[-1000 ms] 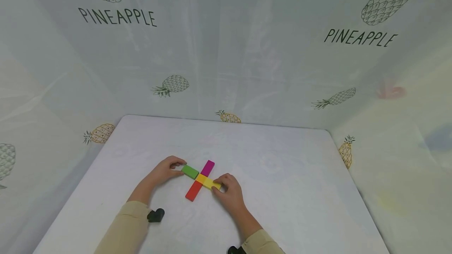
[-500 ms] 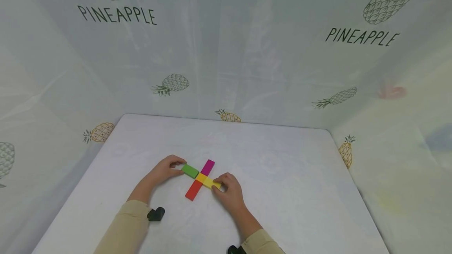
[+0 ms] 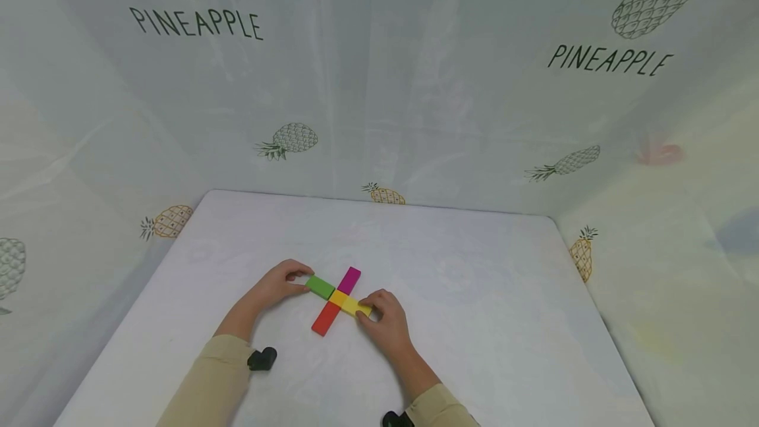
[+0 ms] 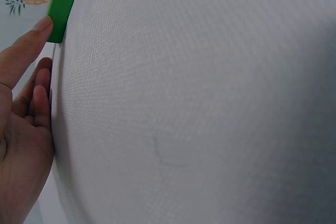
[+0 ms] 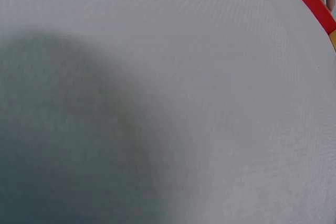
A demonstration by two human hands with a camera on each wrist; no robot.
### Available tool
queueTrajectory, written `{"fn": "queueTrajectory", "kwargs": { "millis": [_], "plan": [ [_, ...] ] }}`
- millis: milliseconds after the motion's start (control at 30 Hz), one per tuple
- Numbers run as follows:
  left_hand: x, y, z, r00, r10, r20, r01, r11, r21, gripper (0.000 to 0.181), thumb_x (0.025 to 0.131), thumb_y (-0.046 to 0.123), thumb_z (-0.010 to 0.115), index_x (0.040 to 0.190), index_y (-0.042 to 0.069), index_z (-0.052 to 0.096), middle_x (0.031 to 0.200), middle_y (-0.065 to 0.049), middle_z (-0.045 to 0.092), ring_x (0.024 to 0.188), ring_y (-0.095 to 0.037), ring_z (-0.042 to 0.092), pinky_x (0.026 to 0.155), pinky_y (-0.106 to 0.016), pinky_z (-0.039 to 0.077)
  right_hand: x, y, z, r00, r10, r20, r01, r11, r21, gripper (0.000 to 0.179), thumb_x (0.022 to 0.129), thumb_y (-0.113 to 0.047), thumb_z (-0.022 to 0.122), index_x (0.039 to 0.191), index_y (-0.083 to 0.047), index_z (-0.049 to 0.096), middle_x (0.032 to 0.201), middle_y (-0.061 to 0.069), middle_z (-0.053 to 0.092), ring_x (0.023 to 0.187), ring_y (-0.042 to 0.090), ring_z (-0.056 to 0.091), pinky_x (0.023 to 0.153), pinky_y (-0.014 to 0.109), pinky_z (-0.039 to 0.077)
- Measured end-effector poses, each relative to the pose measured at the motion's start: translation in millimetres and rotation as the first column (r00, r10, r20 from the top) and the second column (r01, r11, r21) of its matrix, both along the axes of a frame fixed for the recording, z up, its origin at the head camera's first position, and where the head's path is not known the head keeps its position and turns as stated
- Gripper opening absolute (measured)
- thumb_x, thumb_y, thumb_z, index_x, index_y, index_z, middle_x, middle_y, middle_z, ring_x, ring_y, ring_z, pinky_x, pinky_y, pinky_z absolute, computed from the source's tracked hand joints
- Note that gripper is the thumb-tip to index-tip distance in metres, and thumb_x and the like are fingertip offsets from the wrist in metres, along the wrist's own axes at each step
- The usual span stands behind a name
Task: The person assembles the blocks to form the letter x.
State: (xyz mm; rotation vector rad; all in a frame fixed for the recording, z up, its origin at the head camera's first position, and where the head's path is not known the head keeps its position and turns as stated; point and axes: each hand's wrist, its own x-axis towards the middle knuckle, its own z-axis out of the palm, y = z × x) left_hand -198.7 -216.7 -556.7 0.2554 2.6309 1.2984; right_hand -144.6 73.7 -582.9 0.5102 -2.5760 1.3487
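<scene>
Flat coloured blocks lie in a cross on the white table. At its centre is a small yellow-orange block (image 3: 338, 298). A magenta block (image 3: 350, 280) extends from its far side, a red block (image 3: 326, 319) from its near side. On the left, my left hand (image 3: 274, 287) pinches the outer end of a green block (image 3: 321, 286); its thumb touches that green block (image 4: 64, 9) in the left wrist view. My right hand (image 3: 388, 327) pinches the outer end of a yellow block (image 3: 352, 307), partly covering it. Red block (image 5: 312, 1) shows at the right wrist view's corner.
The white tabletop (image 3: 474, 295) reaches back to a pineapple-printed curtain (image 3: 403, 84), which hangs behind it and along both sides. Dark heart-shaped pieces sit at the cuffs, one at the left sleeve (image 3: 204, 381) and one at the right sleeve (image 3: 440, 407).
Both hands keep their hold and the blocks stay in the same cross. Only the head view has shifted very slightly.
</scene>
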Motion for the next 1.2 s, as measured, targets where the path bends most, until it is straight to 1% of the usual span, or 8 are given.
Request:
{"fn": "queueTrajectory", "kwargs": {
  "millis": [67, 400, 633, 900, 1200],
  "plan": [
    [0.0, 0.0, 0.0, 1.000, -0.007, -0.009, 0.007, 1.000, -0.002, 0.033, 0.085, 0.013, 0.076, 0.117, 0.014, 0.068, 0.116, -0.003, 0.060, 0.109, -0.024, 0.053, 0.097, -0.045, 0.044, -0.3, 0.1, -0.1, 1.000, -0.002, 0.004, 0.002, 1.000, 0.003, 0.013, 0.084, -0.021, 0.078, 0.096, -0.022, 0.072, 0.094, -0.015, 0.059, 0.087, 0.007, 0.053, 0.076, 0.024, 0.049],
    [-1.8, 0.5, -0.2, 1.000, -0.014, -0.009, 0.014, 1.000, 0.001, 0.032, 0.084, 0.012, 0.077, 0.114, 0.014, 0.069, 0.114, -0.002, 0.060, 0.108, -0.024, 0.054, 0.097, -0.044, 0.044, 0.1, -0.1, 1.8, 0.999, -0.004, 0.046, 0.004, 1.000, 0.001, 0.014, 0.084, -0.021, 0.078, 0.096, -0.022, 0.072, 0.094, -0.015, 0.059, 0.088, 0.007, 0.053, 0.077, 0.025, 0.049],
    [-1.1, 0.5, -0.2, 1.000, -0.017, -0.013, 0.017, 1.000, 0.003, 0.031, 0.084, 0.013, 0.077, 0.114, 0.015, 0.069, 0.114, -0.002, 0.060, 0.108, -0.023, 0.053, 0.097, -0.044, 0.044, 0.0, 0.0, 0.9, 1.000, -0.004, 0.022, 0.004, 1.000, -0.003, 0.014, 0.083, -0.019, 0.078, 0.096, -0.021, 0.073, 0.094, -0.013, 0.059, 0.088, 0.009, 0.054, 0.076, 0.025, 0.049],
    [-1.7, 1.5, -1.2, 1.000, -0.007, 0.000, 0.007, 1.000, 0.000, 0.031, 0.084, 0.013, 0.078, 0.114, 0.016, 0.069, 0.114, -0.001, 0.059, 0.107, -0.023, 0.053, 0.097, -0.043, 0.044, -0.3, -0.6, 0.5, 0.999, -0.010, 0.051, 0.010, 1.000, 0.010, 0.013, 0.084, -0.021, 0.077, 0.096, -0.022, 0.073, 0.095, -0.015, 0.058, 0.090, 0.007, 0.053, 0.078, 0.025, 0.050],
    [-0.3, 2.1, -0.7, 1.000, -0.017, -0.007, 0.017, 1.000, -0.003, 0.032, 0.084, 0.013, 0.077, 0.115, 0.016, 0.069, 0.114, -0.001, 0.059, 0.108, -0.023, 0.053, 0.097, -0.043, 0.044, -0.9, -0.6, 0.3, 0.997, -0.010, 0.077, 0.008, 1.000, 0.028, 0.014, 0.085, -0.024, 0.077, 0.098, -0.022, 0.073, 0.095, -0.016, 0.058, 0.090, 0.007, 0.053, 0.080, 0.026, 0.050]
  ]
}}
